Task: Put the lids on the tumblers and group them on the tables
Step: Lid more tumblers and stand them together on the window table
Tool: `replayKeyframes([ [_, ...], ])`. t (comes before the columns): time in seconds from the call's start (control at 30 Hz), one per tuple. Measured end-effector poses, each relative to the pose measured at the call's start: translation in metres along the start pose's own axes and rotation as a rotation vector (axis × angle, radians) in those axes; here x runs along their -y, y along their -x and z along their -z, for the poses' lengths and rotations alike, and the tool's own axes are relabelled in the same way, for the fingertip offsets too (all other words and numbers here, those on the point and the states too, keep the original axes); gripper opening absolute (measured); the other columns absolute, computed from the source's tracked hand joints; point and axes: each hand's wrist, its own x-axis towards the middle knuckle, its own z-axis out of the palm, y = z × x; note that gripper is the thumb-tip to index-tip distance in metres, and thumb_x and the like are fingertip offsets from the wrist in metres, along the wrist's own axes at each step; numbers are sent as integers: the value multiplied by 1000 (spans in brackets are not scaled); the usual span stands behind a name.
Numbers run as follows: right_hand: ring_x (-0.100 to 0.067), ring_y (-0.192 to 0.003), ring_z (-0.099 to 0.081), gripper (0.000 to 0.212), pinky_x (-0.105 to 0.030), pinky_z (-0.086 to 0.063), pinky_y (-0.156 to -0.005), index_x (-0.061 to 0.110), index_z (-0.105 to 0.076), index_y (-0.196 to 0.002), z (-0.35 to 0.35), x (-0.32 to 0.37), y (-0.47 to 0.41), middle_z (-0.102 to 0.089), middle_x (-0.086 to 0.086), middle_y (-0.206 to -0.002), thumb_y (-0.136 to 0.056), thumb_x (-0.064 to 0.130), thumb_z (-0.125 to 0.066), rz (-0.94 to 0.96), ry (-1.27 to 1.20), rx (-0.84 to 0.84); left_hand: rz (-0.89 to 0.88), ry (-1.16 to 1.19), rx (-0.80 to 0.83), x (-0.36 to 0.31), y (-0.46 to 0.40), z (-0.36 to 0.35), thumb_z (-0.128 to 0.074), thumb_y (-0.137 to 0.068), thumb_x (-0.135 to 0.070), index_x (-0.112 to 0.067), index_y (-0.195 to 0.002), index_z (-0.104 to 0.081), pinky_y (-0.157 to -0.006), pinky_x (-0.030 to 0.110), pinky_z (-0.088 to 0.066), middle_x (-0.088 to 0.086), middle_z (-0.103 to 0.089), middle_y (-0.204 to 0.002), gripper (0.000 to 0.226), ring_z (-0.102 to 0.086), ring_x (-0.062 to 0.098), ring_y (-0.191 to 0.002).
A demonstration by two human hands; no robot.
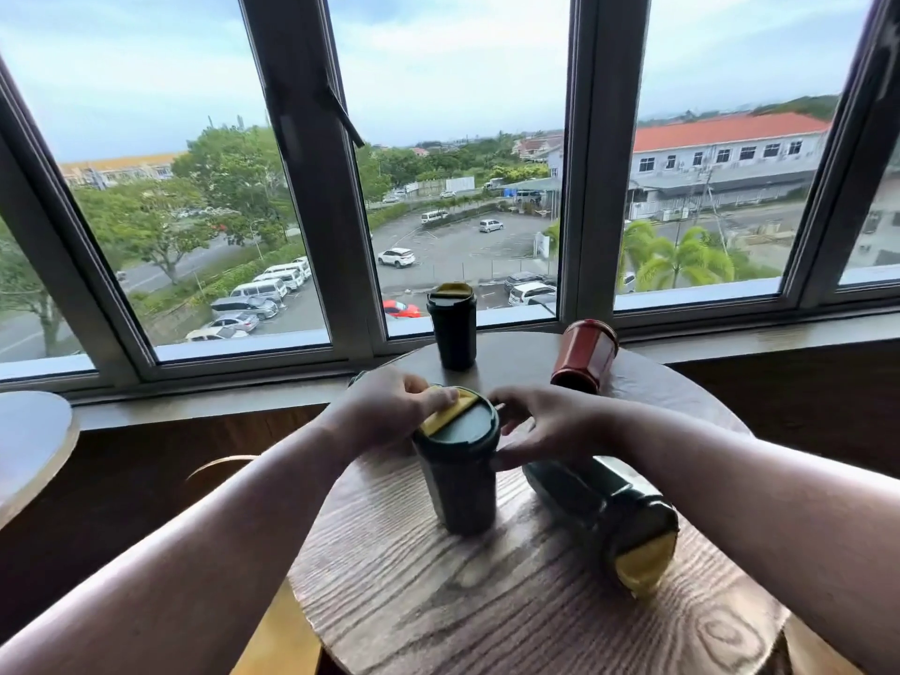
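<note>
While seating lid (460, 419) on centre-frame tumbler (457, 484), my left hand (389, 411) presses yellow flap; right hand (540, 426) grips rim, steadying.

Two bare forearms, no sleeves, watch or rings visible; left hand (389, 406) and right hand (545, 426) ungloved.
</note>
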Motion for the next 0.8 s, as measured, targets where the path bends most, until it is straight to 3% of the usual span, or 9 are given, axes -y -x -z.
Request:
replayKeyframes([
  [0.13, -2, -102, -57, 56, -6, -41, -76, 31, -52, -125, 2, 2, 6, -63, 11, -108, -78, 24, -82, -75, 50, -2, -96, -221, -70, -11, 3, 18, -66, -83, -62, -25, -76, -71, -56, 25, -41, -12, -65, -63, 38, -57, 7, -58],
  [0.3, -12, -116, -56, 70, -30, -45, -103, 26, -50, -136, 15, -1, 16, -63, 4, -123, -76, 40, -81, -134, 198, -76, -270, -299, -192, -34, 16, 31, -65, -83, -62, -31, -78, -70, -63, 29, -53, -13, -65, -67, 32, -61, 4, -64],
  [0.43, -12, -111, -60, 61, -35, -47, -103, 26, -57, -130, 25, -11, 20, -65, 4, -120, -76, 46, -78, -109, 278, -110, -443, -411, -265, -60, 38, 15, -61, -79, -66, -32, -90, -70, -67, 31, -54, -15, -61, -80, 37, -57, 2, -72],
  [0.57, -9, -101, -62, 37, -31, -51, -94, 33, -62, -110, 38, -28, 29, -66, 9, -107, -79, 44, -77, -39, 272, -60, -641, -456, -207, -97, 70, -13, -58, -79, -66, -34, -100, -70, -66, 30, -53, -15, -62, -89, 41, -60, 4, -75],
  [0.67, -4, -88, -63, 22, -22, -46, -78, 35, -63, -91, 49, -38, 41, -67, 13, -92, -76, 41, -77, 31, 207, -12, -661, -464, -92, -120, 88, -47, -65, -81, -62, -34, -104, -70, -65, 24, -52, -15, -66, -97, 36, -61, 4, -82],
  [0.8, -4, -89, -66, 24, -20, -51, -79, 29, -67, -102, 65, -55, 57, -69, 10, -96, -81, 33, -78, 76, 153, 86, -570, -577, -10, -130, 96, -95, -52, -81, -73, -41, -118, -62, -75, 31, -56, -18, -63, -114, 49, -62, 3, -95],
])
